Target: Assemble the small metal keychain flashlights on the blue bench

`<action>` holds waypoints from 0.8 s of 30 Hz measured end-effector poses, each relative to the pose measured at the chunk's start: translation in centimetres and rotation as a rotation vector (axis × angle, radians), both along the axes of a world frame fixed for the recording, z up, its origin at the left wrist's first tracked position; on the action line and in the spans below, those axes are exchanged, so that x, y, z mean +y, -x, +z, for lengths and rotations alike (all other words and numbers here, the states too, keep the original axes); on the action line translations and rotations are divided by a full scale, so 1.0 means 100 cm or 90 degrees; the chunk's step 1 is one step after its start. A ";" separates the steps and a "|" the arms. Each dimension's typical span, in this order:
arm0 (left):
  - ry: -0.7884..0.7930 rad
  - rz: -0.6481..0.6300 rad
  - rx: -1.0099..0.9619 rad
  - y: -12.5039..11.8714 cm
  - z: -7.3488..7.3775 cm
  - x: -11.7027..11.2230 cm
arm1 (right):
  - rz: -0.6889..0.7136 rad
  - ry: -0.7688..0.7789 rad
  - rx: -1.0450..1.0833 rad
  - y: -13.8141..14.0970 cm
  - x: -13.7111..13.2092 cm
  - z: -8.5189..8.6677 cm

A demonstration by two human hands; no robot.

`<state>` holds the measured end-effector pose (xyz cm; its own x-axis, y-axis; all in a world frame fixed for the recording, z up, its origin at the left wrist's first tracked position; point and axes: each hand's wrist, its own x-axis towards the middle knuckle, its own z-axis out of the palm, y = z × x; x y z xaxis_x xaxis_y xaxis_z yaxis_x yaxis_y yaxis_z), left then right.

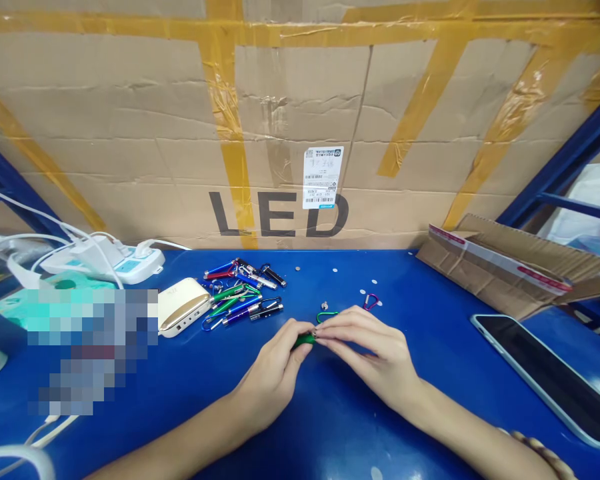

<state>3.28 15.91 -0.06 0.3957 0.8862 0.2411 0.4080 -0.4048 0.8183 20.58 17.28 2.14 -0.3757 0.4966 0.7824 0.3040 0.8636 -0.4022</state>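
My left hand [275, 367] is closed around a small green keychain flashlight [304, 339], held just above the blue table [180, 400]. My right hand [370, 350] pinches the flashlight's metal end from the right, fingertips meeting those of the left hand. A green carabiner clip [326, 315] lies just behind my fingers. A pile of several more small flashlights [243, 293] in red, blue, green and black lies to the upper left of my hands.
A cream power bank [183, 305] lies left of the pile, a white power strip [110, 261] with cables behind it. A pink carabiner [371, 301] and small button cells [336, 271] are scattered behind. A phone [545, 373] lies at right, near a flattened carton [510, 273]. A taped cardboard box [300, 120] walls the back.
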 end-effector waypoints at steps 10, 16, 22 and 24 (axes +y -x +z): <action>0.039 -0.006 -0.025 0.001 0.003 0.000 | 0.039 0.000 -0.043 -0.002 0.002 -0.004; 0.021 0.034 -0.102 0.001 -0.002 -0.003 | -0.030 0.006 -0.044 -0.004 0.001 -0.005; 0.000 0.102 -0.208 0.000 -0.001 -0.002 | -0.041 0.139 -0.329 -0.004 0.008 -0.016; 0.020 0.120 -0.223 0.001 -0.001 0.000 | -0.019 0.150 -0.380 -0.003 0.010 -0.021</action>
<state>3.19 15.87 -0.16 0.1242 0.9446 0.3039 0.1675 -0.3218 0.9319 20.87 18.23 0.07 -0.6967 0.6460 0.3119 0.5562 0.7610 -0.3340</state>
